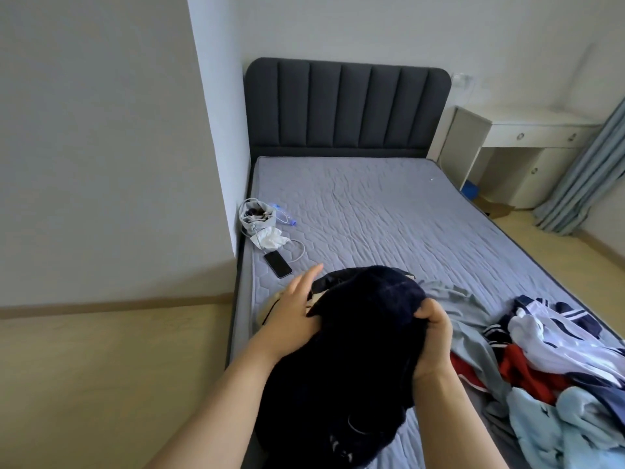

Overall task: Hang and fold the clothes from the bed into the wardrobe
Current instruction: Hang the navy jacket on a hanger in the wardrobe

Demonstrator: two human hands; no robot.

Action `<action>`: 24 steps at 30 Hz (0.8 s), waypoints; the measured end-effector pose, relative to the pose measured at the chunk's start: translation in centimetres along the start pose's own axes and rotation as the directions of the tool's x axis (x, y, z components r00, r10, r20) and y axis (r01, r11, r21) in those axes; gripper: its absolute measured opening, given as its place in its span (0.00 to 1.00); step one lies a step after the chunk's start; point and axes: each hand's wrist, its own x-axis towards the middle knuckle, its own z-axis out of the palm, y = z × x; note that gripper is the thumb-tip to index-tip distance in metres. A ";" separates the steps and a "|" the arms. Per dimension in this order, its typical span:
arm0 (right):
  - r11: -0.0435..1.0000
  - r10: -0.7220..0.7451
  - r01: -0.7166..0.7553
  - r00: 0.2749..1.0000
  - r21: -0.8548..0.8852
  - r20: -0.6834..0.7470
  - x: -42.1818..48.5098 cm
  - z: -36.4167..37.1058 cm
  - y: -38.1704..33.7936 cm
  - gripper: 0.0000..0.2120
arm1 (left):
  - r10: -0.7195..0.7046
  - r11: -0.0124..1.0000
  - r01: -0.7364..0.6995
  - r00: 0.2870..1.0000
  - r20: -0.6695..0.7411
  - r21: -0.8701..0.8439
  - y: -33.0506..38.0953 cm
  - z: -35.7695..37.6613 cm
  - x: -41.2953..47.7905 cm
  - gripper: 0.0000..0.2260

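- My right hand is closed round a bunched fold of the dark navy garment, thumb on top and fingers curled under the fabric.
- My left hand is flat, fingers straight and together, and it lies against the garment's left edge without gripping.
- The garment is raised over the near-left part of the bed. Its long axis runs from the rounded far end between my hands down towards me, and the near end drapes by my left forearm.
- Both hands are at the far end, one on each side. The right has the only real hold, so I judge it carries the weight while the left is free to find an edge or shoulder for spreading the garment.
- The wardrobe is not in view, so I cannot tell which way the carry will go.
- Just under my left hand a tan item with a dark strap peeks out from beneath the garment. I cannot tell what it is, and it could get dragged along.
- The pile of clothes lies to the right, near the bed's right edge: white with navy stripes, red, pale blue, and a grey piece reaching up to my right hand.
- Far-left of my hands are a phone, a charging cable, a crumpled tissue and a drawstring pouch, all apart from the garment.
- The mattress beyond is bare enough for laying the garment flat.
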 end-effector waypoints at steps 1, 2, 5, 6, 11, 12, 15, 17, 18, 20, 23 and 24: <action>1.000 -0.022 0.022 0.999 0.001 0.027 0.0 0.1 0.0 0.19 | 0.052 0.996 -0.053 0.998 0.028 0.065 -0.2 0.1 0.1 0.26; 0.999 -0.034 0.034 0.998 -0.001 0.058 -0.1 0.4 -0.2 0.14 | 0.092 0.993 -0.094 0.995 0.030 0.069 -0.4 0.2 0.2 0.21; 0.995 0.007 -0.006 1.000 -0.097 0.010 0.3 0.6 -1.0 0.08 | -0.050 0.995 0.033 0.982 -0.181 -0.094 0.0 0.5 0.4 0.10; 0.975 0.023 -0.035 0.998 -0.220 -0.055 0.8 0.3 -1.1 0.10 | -0.112 0.989 0.081 0.957 -0.267 -0.125 0.2 0.2 0.5 0.10; 0.697 -0.126 0.141 0.989 -0.703 0.074 2.1 -0.2 -0.1 0.21 | -0.055 0.995 0.081 0.924 -0.379 0.052 2.8 -1.1 1.2 0.06; 0.681 -0.079 0.175 0.983 -0.711 0.166 2.1 0.2 0.2 0.25 | -0.035 0.989 0.084 0.930 -0.366 0.119 3.6 -1.1 1.4 0.07; 0.445 -0.024 0.222 0.971 -0.868 0.236 2.6 1.0 1.3 0.22 | -0.007 0.975 0.077 0.948 -0.317 0.208 4.9 -0.5 1.1 0.12; 0.200 -0.213 0.208 0.963 -0.958 0.165 2.6 1.5 1.2 0.15 | 0.002 0.976 0.067 0.948 -0.317 0.205 4.8 -0.4 0.9 0.12; 0.140 -0.306 0.205 0.939 -0.969 0.155 2.5 1.6 1.2 0.13 | 0.016 0.973 0.062 0.943 -0.333 0.222 4.5 -0.5 0.9 0.11; 0.127 -0.443 0.238 0.882 -0.963 0.159 2.5 1.6 1.1 0.10 | 0.017 0.964 0.082 0.931 -0.365 0.254 3.5 -0.9 0.9 0.09; 0.184 -0.594 0.319 0.790 -0.930 0.153 1.9 1.8 1.0 0.11 | -0.090 0.963 0.195 0.886 -0.455 0.188 1.1 -1.7 0.5 0.12; 0.202 -0.628 0.342 0.764 -0.918 0.147 1.6 2.0 0.9 0.13 | -0.139 0.956 0.248 0.850 -0.508 0.154 0.1 -2.3 0.1 0.12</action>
